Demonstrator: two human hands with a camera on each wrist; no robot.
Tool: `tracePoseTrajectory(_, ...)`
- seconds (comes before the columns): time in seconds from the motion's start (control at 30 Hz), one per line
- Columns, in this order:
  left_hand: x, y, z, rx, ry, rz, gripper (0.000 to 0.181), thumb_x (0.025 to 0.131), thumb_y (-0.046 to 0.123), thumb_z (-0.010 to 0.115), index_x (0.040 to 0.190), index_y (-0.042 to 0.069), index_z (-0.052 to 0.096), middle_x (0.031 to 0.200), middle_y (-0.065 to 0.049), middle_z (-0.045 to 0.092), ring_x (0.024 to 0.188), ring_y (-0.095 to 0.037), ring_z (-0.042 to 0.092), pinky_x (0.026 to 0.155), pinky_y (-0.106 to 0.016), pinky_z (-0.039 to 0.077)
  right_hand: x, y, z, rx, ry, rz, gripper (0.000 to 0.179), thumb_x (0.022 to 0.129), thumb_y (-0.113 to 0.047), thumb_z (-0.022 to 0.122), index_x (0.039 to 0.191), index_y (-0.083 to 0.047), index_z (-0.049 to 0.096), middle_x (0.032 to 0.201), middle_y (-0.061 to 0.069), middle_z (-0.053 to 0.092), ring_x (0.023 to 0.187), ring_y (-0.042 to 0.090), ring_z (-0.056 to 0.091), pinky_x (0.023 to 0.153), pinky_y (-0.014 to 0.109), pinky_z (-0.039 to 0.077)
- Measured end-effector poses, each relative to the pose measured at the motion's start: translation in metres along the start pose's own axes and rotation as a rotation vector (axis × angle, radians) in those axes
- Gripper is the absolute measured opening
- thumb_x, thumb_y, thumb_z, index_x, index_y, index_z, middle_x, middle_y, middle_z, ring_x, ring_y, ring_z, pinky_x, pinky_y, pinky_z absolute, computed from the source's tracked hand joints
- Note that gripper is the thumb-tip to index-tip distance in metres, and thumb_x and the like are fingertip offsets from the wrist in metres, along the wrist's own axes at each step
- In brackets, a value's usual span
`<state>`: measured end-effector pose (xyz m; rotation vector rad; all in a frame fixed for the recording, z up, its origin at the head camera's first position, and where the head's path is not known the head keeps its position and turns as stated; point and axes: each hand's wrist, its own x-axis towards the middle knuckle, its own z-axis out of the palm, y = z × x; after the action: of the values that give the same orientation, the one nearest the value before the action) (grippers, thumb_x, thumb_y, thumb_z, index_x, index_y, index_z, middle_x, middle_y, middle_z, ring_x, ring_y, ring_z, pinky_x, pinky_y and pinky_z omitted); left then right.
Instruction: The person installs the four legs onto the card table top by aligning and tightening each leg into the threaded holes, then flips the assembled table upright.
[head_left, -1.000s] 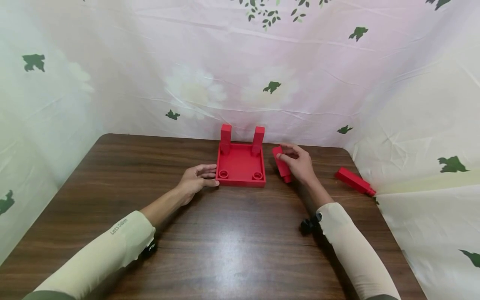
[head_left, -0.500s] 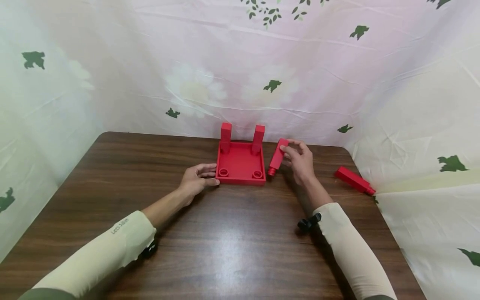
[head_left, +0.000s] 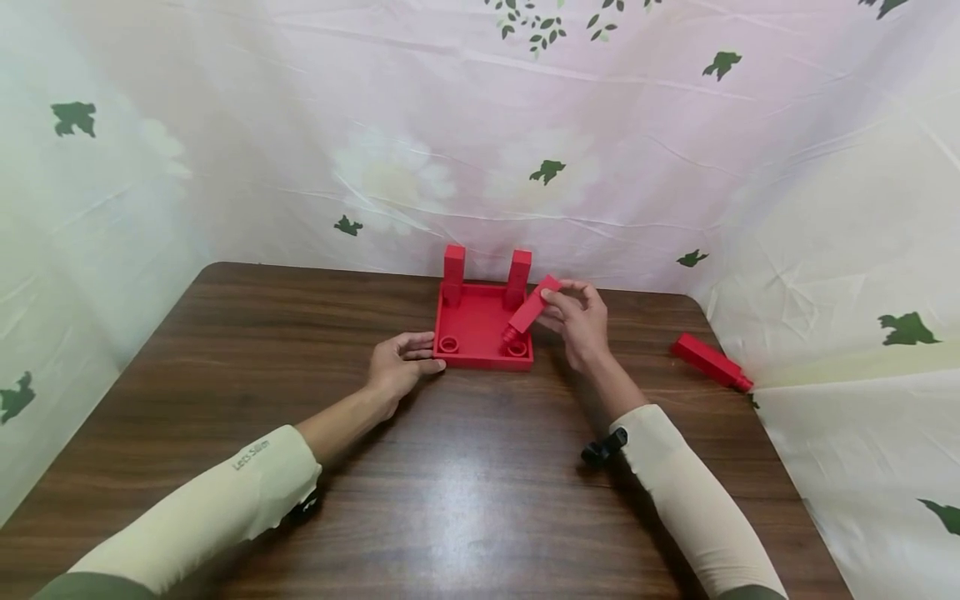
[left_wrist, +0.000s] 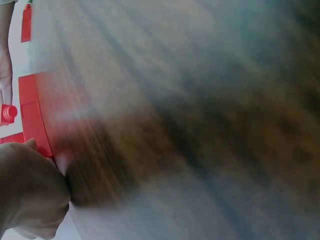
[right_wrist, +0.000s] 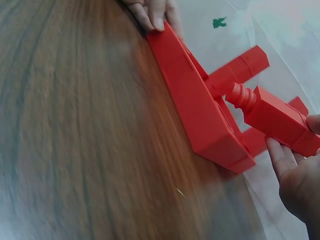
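Observation:
A red square toy table top (head_left: pixel 480 321) lies underside up near the back of the wooden table, its rim raised. Two red legs (head_left: pixel 453 275) stand upright at its back corners; round threaded sockets (head_left: pixel 449 344) show at the front corners. My left hand (head_left: pixel 401 364) holds the front left corner, fingers along the side and thumb at the front. Between thumb and fingers, my right hand (head_left: pixel 581 321) grips a red table leg (right_wrist: pixel 280 117), tilted, with its threaded end pointing down beside the front right socket (head_left: pixel 517 346). In the head view that end overlaps the socket; contact cannot be told.
Another red leg (head_left: pixel 711 362) lies on the wooden table (head_left: pixel 465 483) near its right edge. A patterned cloth (head_left: pixel 420 125) hangs behind the table and along both sides. Black wrist cameras (head_left: pixel 603 447) sit under the sleeves.
My right hand has turned the leg's threaded end from pointing toward me to pointing down-left, then carried it left over the table top's front right corner. The left hand has stayed at its corner.

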<state>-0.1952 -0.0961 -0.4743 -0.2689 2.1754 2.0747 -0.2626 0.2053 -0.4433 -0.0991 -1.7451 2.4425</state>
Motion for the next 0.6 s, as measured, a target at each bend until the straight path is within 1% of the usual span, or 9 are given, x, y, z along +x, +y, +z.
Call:
tracePoseTrajectory(0.1, 0.001, -0.001, 0.001, 0.005, 0.01, 0.004, 0.056, 0.087, -0.004, 0.093, 0.14, 0.006, 0.078, 0.131, -0.017, 0.082, 0.111, -0.017, 0.077, 0.082, -0.012, 0.06, -0.003, 0.004, 0.008, -0.003, -0.008, 0.014, 0.027, 0.103, -0.003, 0.08, 0.119, -0.015, 0.062, 0.103, 0.002, 0.082, 0.079, 0.016, 0.082, 0.079, 0.038, 0.073)
tracePoseTrajectory(0.2, 0.002, -0.002, 0.001, 0.006, 0.017, 0.006, 0.056, 0.086, -0.004, 0.094, 0.139, 0.006, 0.079, 0.129, -0.018, 0.083, 0.109, -0.016, 0.078, 0.082, -0.012, 0.061, -0.005, 0.009, 0.015, -0.005, -0.019, 0.03, 0.028, 0.103, -0.003, 0.081, 0.118, -0.016, 0.061, 0.103, 0.002, 0.082, 0.079, 0.016, 0.082, 0.08, 0.039, 0.073)
tracePoseTrajectory(0.43, 0.002, -0.003, -0.001, 0.023, 0.014, 0.013, 0.055, 0.086, -0.001, 0.096, 0.138, 0.005, 0.079, 0.129, -0.019, 0.083, 0.115, -0.023, 0.079, 0.082, -0.012, 0.061, -0.009, 0.017, 0.029, -0.024, -0.041, 0.043, 0.028, 0.102, -0.008, 0.084, 0.118, -0.017, 0.062, 0.106, 0.002, 0.081, 0.083, 0.018, 0.083, 0.087, 0.044, 0.072)
tracePoseTrajectory(0.53, 0.002, -0.002, -0.002, 0.032, 0.011, 0.016, 0.055, 0.085, 0.0, 0.097, 0.137, 0.005, 0.08, 0.129, -0.019, 0.083, 0.118, -0.027, 0.079, 0.083, -0.012, 0.061, -0.011, 0.018, 0.035, -0.027, -0.043, 0.045, 0.029, 0.103, -0.009, 0.083, 0.121, -0.014, 0.061, 0.108, 0.002, 0.081, 0.085, 0.018, 0.084, 0.087, 0.043, 0.072)
tracePoseTrajectory(0.6, 0.002, -0.001, -0.002, 0.035, 0.008, 0.019, 0.055, 0.085, 0.002, 0.098, 0.137, 0.005, 0.08, 0.129, -0.019, 0.083, 0.118, -0.027, 0.079, 0.083, -0.012, 0.061, -0.013, 0.018, 0.039, -0.017, -0.046, 0.045, 0.034, 0.103, -0.007, 0.083, 0.128, -0.007, 0.059, 0.107, 0.003, 0.081, 0.085, 0.018, 0.085, 0.086, 0.043, 0.072)
